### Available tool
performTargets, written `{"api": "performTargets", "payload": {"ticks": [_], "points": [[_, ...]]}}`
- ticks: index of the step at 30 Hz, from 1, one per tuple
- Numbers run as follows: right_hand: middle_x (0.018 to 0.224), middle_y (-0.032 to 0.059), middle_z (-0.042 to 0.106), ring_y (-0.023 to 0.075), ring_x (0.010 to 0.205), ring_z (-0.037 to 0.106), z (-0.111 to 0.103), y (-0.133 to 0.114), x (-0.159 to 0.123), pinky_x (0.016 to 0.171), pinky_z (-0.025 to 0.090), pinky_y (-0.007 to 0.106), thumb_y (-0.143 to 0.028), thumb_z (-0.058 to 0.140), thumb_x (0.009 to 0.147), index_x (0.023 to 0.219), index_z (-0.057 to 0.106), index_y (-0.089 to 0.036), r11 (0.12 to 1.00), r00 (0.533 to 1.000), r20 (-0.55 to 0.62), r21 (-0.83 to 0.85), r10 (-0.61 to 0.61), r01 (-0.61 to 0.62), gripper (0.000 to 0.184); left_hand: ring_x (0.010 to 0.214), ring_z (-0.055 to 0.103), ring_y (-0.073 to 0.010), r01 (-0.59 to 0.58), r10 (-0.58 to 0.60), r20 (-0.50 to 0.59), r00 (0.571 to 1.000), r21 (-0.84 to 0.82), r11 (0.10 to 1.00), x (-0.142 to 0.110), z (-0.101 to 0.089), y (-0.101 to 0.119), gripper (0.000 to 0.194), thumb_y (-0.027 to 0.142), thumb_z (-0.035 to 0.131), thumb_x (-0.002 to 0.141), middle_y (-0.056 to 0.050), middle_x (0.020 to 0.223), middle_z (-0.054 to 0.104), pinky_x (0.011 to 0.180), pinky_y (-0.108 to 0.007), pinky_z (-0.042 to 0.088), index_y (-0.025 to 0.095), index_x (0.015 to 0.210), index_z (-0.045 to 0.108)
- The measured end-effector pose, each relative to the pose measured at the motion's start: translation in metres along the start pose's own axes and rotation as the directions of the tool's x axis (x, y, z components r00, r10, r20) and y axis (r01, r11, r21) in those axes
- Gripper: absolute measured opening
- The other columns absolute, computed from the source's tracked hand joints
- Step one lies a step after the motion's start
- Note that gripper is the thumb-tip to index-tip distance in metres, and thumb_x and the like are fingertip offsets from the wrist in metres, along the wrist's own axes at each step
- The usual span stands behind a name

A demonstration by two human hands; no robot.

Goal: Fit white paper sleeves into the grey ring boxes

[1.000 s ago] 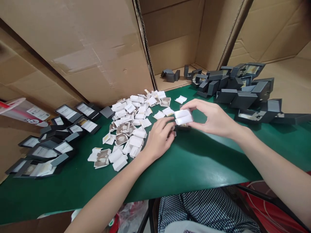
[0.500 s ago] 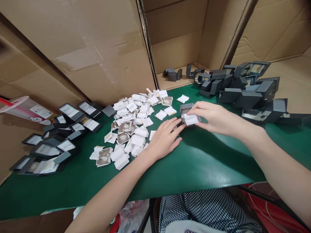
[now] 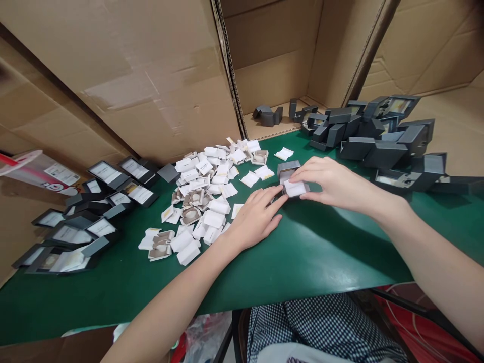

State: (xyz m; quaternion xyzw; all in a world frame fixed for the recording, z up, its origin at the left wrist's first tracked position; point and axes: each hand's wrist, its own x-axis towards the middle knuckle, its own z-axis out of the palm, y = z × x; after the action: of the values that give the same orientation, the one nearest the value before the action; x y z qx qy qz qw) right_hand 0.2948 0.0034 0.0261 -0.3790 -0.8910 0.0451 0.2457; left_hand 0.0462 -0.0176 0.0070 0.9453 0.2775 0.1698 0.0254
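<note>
Lowered since the earlier frame, one white insert (image 3: 295,188) sat inside an open dark box (image 3: 288,166), pinched narrowly by the right hand (image 3: 327,181), while the left hand (image 3: 257,217), loosely spread, touched the box's side and many white pieces (image 3: 214,219) lay unboxed.

No words are legible; small blurred print marks a white card (image 3: 204,167) and a label (image 3: 62,173) on a plastic cup (image 3: 31,176).
</note>
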Motion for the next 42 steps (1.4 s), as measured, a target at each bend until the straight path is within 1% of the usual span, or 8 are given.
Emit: {"api": "performTargets", "payload": {"ticks": [4, 14, 20, 24, 28, 33, 39, 42], "points": [[0.104, 0.0086, 0.071, 0.0277, 0.1, 0.057, 0.0, 0.001, 0.001, 0.081, 0.049, 0.042, -0.035, 0.067, 0.083, 0.103, 0.07, -0.022, 1.0, 1.0, -0.005, 0.006, -0.013, 0.013, 0.024, 0.131, 0.046, -0.0293, 0.001, -0.001, 0.016, 1.0, 0.024, 1.0, 0.0, -0.001, 0.001, 0.04, 0.024, 0.042, 0.096, -0.017, 0.145, 0.045, 0.109, -0.051, 0.04, 0.017, 0.135, 0.046], [0.104, 0.0094, 0.072, 0.0262, 0.101, 0.06, 0.0, 0.0, 0.004, 0.08, 0.053, 0.038, -0.028, 0.064, 0.085, 0.105, 0.07, -0.017, 0.996, 1.0, 0.015, 0.088, -0.012, 0.011, 0.024, 0.131, 0.048, -0.0281, -0.005, 0.003, 0.031, 1.0, 0.079, 0.997, 0.0, -0.001, 0.002, 0.041, 0.024, 0.041, 0.096, -0.018, 0.146, 0.044, 0.11, -0.05, 0.04, 0.015, 0.136, 0.045], [0.104, 0.008, 0.074, 0.0259, 0.098, 0.062, 0.0, -0.002, 0.005, 0.079, 0.054, 0.038, -0.028, 0.064, 0.085, 0.105, 0.072, -0.018, 0.994, 1.0, 0.003, 0.11, -0.004, 0.004, 0.024, 0.136, 0.043, -0.0267, -0.01, 0.008, 0.036, 0.999, 0.054, 0.998, -0.001, 0.0, 0.001, 0.042, 0.023, 0.041, 0.097, -0.018, 0.148, 0.042, 0.114, -0.05, 0.036, 0.015, 0.138, 0.043], [0.105, 0.0077, 0.074, 0.0251, 0.099, 0.063, 0.0, 0.0, 0.005, 0.081, 0.055, 0.037, -0.028, 0.068, 0.082, 0.107, 0.072, -0.017, 0.993, 1.0, 0.02, 0.118, 0.005, -0.008, 0.027, 0.138, 0.04, -0.029, 0.006, -0.006, -0.005, 1.0, 0.015, 1.0, -0.003, 0.002, 0.001, 0.042, 0.023, 0.043, 0.096, -0.018, 0.151, 0.037, 0.111, -0.053, 0.04, 0.018, 0.138, 0.044], [0.105, 0.009, 0.073, 0.0251, 0.097, 0.064, 0.003, 0.0, 0.005, 0.082, 0.056, 0.038, -0.026, 0.072, 0.08, 0.107, 0.072, -0.015, 0.994, 1.0, 0.004, 0.106, 0.007, -0.007, 0.03, 0.137, 0.042, -0.0295, 0.056, -0.058, -0.032, 0.998, -0.052, 0.997, -0.004, 0.004, 0.0, 0.039, 0.023, 0.044, 0.096, -0.017, 0.149, 0.041, 0.109, -0.052, 0.042, 0.019, 0.135, 0.05], [0.11, 0.0103, 0.072, 0.0258, 0.1, 0.065, 0.014, -0.006, 0.005, 0.084, 0.057, 0.04, -0.03, 0.07, 0.082, 0.11, 0.07, -0.015, 0.997, 0.999, -0.046, 0.08, -0.009, 0.013, 0.032, 0.129, 0.051, -0.0255, 0.167, -0.185, -0.049, 0.981, -0.256, 0.952, -0.002, 0.0, 0.001, 0.031, 0.023, 0.047, 0.094, -0.012, 0.143, 0.05, 0.106, -0.046, 0.046, 0.021, 0.125, 0.054], [0.118, 0.0098, 0.07, 0.0232, 0.108, 0.066, 0.026, -0.024, 0.009, 0.093, 0.056, 0.038, -0.027, 0.054, 0.094, 0.119, 0.066, -0.016, 0.989, 0.989, -0.121, 0.108, -0.089, 0.102, 0.03, 0.113, 0.06, -0.0237, 0.331, -0.388, -0.103, 0.916, -0.357, 0.874, 0.001, -0.004, -0.001, 0.032, 0.036, 0.056, 0.091, -0.009, 0.126, 0.062, 0.095, -0.039, 0.049, 0.021, 0.12, 0.053], [0.122, 0.0095, 0.069, 0.0222, 0.111, 0.065, 0.029, -0.03, 0.01, 0.094, 0.055, 0.037, -0.018, 0.046, 0.096, 0.122, 0.064, -0.015, 0.988, 0.983, -0.136, 0.082, -0.122, 0.134, 0.032, 0.107, 0.061, -0.0239, 0.369, -0.425, -0.109, 0.899, -0.335, 0.867, 0.001, -0.002, -0.001, 0.033, 0.04, 0.06, 0.089, -0.007, 0.118, 0.065, 0.092, -0.038, 0.049, 0.021, 0.115, 0.055]]}}
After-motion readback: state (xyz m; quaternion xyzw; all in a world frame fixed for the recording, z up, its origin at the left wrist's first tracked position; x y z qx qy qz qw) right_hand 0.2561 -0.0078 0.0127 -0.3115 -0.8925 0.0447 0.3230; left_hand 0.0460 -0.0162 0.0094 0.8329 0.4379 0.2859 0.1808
